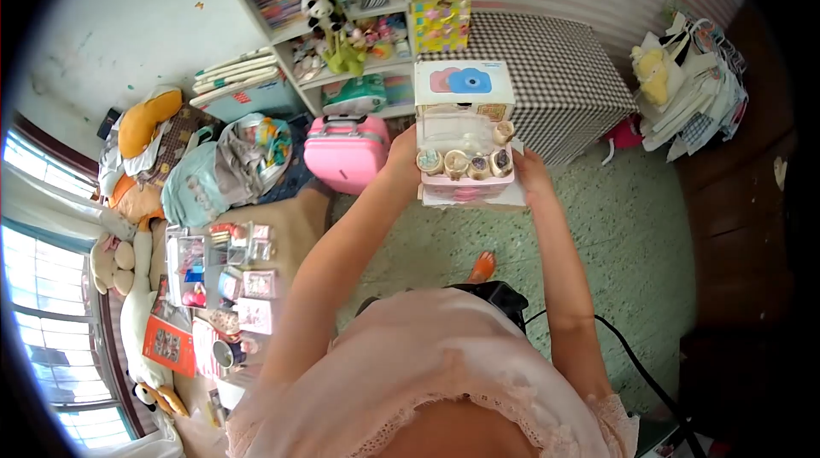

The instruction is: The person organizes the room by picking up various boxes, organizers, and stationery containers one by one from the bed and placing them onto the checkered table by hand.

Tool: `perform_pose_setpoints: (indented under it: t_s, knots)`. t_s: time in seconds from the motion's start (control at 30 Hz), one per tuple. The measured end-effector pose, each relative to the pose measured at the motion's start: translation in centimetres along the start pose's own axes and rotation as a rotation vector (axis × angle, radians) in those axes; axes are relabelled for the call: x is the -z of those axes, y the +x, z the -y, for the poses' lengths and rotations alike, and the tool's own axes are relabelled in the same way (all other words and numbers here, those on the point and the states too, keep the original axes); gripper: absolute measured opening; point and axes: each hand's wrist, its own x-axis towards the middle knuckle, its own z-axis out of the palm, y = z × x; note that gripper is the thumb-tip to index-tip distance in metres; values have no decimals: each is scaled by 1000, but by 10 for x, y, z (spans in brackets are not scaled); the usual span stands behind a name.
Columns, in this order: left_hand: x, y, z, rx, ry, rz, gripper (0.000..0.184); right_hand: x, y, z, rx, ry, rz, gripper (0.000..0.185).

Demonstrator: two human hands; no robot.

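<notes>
A person's left hand [404, 157] and right hand [534, 178] are bracing a pink-fronted box [467, 190] from opposite sides, apparently steadying its round-topped trinkets [457, 164].

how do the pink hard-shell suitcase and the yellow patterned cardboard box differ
The pink suitcase is mostly plain, while the yellow box is busily patterned. The suitcase has rounded corners; the box has squared ones. The suitcase looks wider than the box. Both are near the white shelf unit.
</notes>
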Motion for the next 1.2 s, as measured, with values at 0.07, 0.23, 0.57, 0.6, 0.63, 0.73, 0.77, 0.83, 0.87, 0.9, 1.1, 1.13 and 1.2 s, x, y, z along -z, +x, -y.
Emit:
perform_pose_setpoints:
  t_s: [0.07,0.23,0.57,0.6,0.63,0.73,0.77,0.83,0.87,0.9,1.1,1.13,1.2]
  knots:
    - [-16,33,6,-60,-16,-10,24,25,35,16,-4,-12,25,20]
    - [-35,141,18,-29,-116,41,26,60,103,77,-66,-212,1,26]
    - [-117,239,-54,-47,-17,27,30,49,262,142,-28,-297,-34,41]
    - [-113,260,-66,-52,-11,29,30,37,266,159,-41,-310,-53,44]
    - [-105,285,-78,-20,-6,74,31,29,277,172,-46,-266,11,43]
    - [-116,327,-120,23,21,161,31,9,328,189,15,-223,11,41]
    - [-131,329,-136,26,51,156,31,2,350,191,35,-221,-54,36]
    - [-131,355,-159,57,64,121,31,-4,393,193,28,-210,43,35]
    - [-122,376,-172,52,65,117,31,-7,413,195,25,-189,138,34]
    - [-120,387,-183,39,114,129,32,-16,423,198,24,-176,162,31]
    - [-109,427,-230,41,236,-97,32,-46,494,194,-30,-133,208,29]
    - [-102,433,-233,39,228,-105,32,-48,507,188,-37,-99,227,30]
    - [-93,443,-240,69,213,-222,32,-54,527,180,-32,-116,238,31]
